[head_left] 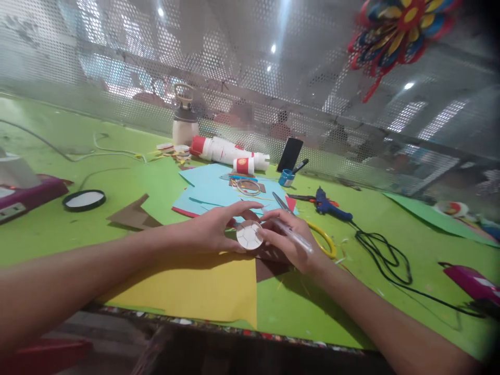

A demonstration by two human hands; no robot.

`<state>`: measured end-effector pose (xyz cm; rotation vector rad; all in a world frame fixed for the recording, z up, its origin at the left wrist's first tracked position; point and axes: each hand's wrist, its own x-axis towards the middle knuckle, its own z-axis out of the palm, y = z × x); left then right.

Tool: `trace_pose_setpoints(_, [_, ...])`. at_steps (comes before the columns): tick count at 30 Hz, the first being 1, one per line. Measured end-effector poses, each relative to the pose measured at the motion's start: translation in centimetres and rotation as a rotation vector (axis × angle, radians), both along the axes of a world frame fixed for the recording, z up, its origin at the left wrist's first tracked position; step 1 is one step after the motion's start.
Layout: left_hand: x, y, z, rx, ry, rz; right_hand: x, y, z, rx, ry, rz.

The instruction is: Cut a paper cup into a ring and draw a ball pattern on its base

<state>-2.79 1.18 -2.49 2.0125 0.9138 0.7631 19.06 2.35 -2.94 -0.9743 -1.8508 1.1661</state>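
A small white disc (249,235) with drawn lines like a football's panels is held between my two hands, above the brown and yellow sheets. My left hand (209,226) curves round its left side, thumb at the lower edge and fingers arched over the top. At the right edge, the thumb and fingertips of my right hand (292,242) pinch the disc. A clear-barrelled pen (295,237) lies across that same hand, tucked in the grip. Just beyond my right hand are scissors with yellow handles (330,242), partly hidden by it.
Yellow paper (187,286) reaches the table's front edge. Light-blue sheets (211,182), a paper cup (244,165), a blue paint jar (287,178) and a phone (290,154) lie beyond. Rightward are a blue glue gun (330,204) and its black cord (385,255); leftward, a black-rimmed lid (84,200).
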Motion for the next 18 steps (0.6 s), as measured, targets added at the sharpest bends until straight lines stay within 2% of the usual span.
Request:
trace_pose_setpoints(4, [0.1,0.4,-0.6,0.064,-0.008,0.024,-0.1,0.3,-0.4,-0.131,0.104,-0.007])
trace_pose_setpoints(10, [0.3,0.7,-1.2,0.096,0.022,0.116,-0.3,0.7,-0.8,-0.113,0.161,-0.059])
trace_pose_setpoints(18, [0.4,0.9,-1.0,0.108,0.037,0.091,-0.3,0.5,-0.7,-0.092,0.164,-0.046])
